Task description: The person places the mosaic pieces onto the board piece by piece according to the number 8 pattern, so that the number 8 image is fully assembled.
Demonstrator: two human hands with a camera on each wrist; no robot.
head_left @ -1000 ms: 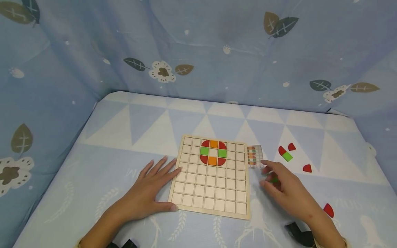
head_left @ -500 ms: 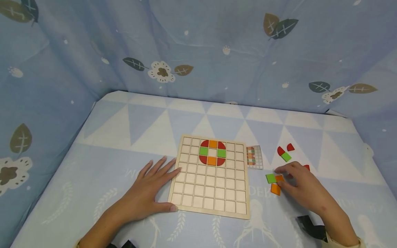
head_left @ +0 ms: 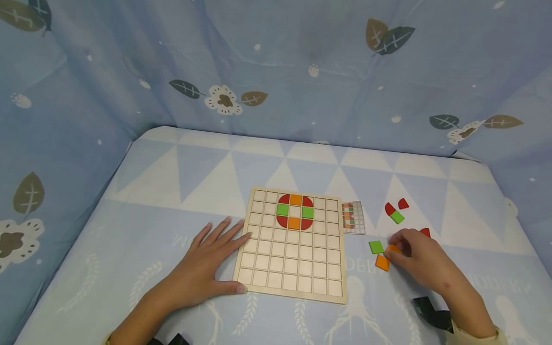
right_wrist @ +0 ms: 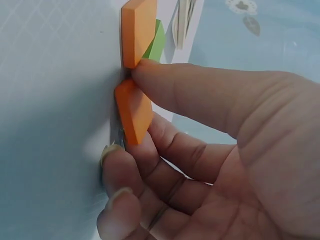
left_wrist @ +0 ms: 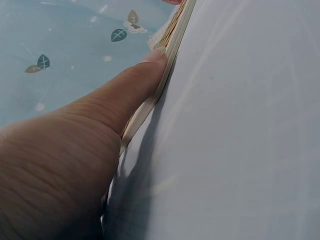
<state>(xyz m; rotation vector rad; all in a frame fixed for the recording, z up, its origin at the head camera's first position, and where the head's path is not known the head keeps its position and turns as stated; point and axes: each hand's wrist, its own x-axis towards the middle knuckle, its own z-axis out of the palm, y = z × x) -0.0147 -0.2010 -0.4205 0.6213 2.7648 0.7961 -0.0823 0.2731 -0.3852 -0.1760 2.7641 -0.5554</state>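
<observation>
Nearest the camera, the left hand (head_left: 206,268) is lying flat on the blue cloth (head_left: 129,239), fingers straight and relaxed, gripping nothing; its thumb (left_wrist: 137,80) is pressing along the near-left edge of the wooden grid board (head_left: 263,278), and its fingertips are touching the board's left side.

On the other side of the board, the right hand (head_left: 424,263) is resting on the cloth with its fingers curled. In the right wrist view its thumb (right_wrist: 190,92) and fingers are pinching an orange square tile (right_wrist: 134,112) that is lying flat on the cloth. A second orange tile (head_left: 382,262) is sitting just beside that pinch, toward the board, and a green square tile (head_left: 376,247) is lying just past it, a little farther toward the board. So the gripped tile is under the right hand's own fingertips, while the board is lying to that hand's left, with the two loose tiles between. The left hand is well apart from all three.

Farther back, a ring of red, orange and green pieces (head_left: 295,212) is filling cells near the board's far edge. A small pattern card (head_left: 353,218) is lying just beside the board's far right corner. Beyond the right hand, a green tile and red quarter-round pieces (head_left: 396,211) are lying loose.
</observation>
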